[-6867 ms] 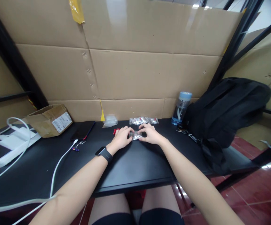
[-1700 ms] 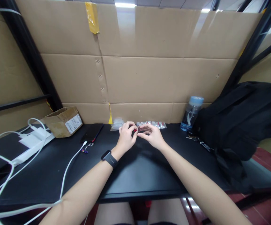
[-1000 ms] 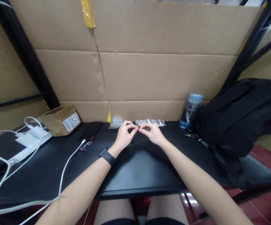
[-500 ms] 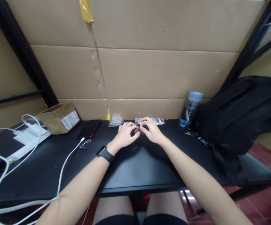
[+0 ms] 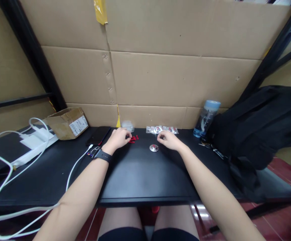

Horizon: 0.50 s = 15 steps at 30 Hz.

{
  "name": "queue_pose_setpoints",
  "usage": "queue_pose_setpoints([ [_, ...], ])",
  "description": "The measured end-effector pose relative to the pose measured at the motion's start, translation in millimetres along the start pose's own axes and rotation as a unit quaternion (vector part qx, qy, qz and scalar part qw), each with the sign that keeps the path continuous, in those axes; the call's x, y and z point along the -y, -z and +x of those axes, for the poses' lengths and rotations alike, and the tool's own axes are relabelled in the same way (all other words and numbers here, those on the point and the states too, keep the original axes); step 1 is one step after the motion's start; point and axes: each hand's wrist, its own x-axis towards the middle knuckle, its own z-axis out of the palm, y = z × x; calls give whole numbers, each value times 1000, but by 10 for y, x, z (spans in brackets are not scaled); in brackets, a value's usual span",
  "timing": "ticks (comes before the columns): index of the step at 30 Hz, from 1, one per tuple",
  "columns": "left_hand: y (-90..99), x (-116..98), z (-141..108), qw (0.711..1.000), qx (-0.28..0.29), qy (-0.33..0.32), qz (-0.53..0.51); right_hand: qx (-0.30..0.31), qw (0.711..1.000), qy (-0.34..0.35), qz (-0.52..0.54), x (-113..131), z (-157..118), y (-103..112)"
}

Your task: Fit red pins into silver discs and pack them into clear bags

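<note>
My left hand (image 5: 119, 138) is at a small pile of red loops (image 5: 132, 139), fingers curled, thumb and index fingertips touching the nearest ones. Whether a loop is pinched between them is too small to tell. To the right of the pile a round, shiny metal disc (image 5: 154, 149) lies flat on the black table (image 5: 145, 177), with a small red piece at its middle. My right hand (image 5: 170, 140) hovers just right of the disc, apart from it. Its thumb and index finger curl toward each other, and anything between them is hidden. Behind it lie clear packets (image 5: 150, 129) with small red items.
A clear plastic box (image 5: 127, 126) is by the cardboard wall (image 5: 145, 80). Left are a phone (image 5: 99, 134), an open carton (image 5: 66, 125) and white cables (image 5: 71, 174). A blue-lidded bottle (image 5: 207, 118) and a black backpack (image 5: 258, 124) stand right.
My hands have moved apart from where they met over the disc. My left hand has gone left to the red loops, my right hand slightly right. The disc now lies uncovered.
</note>
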Motion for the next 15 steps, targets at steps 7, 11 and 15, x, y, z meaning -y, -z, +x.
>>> queue_pose_setpoints([
  [7, -92, 46, 21, 998, 52, -11, -22, -1, 994, -94, -55, -382, -58, 65],
  [11, -134, 22, 25, 997, 66, -7, -26, -8, 993, -107, -48, -440, -53, 59],
  [15, -154, 0, 20, 997, 66, -1, -28, -11, 992, -123, -35, -476, -56, 59],
])
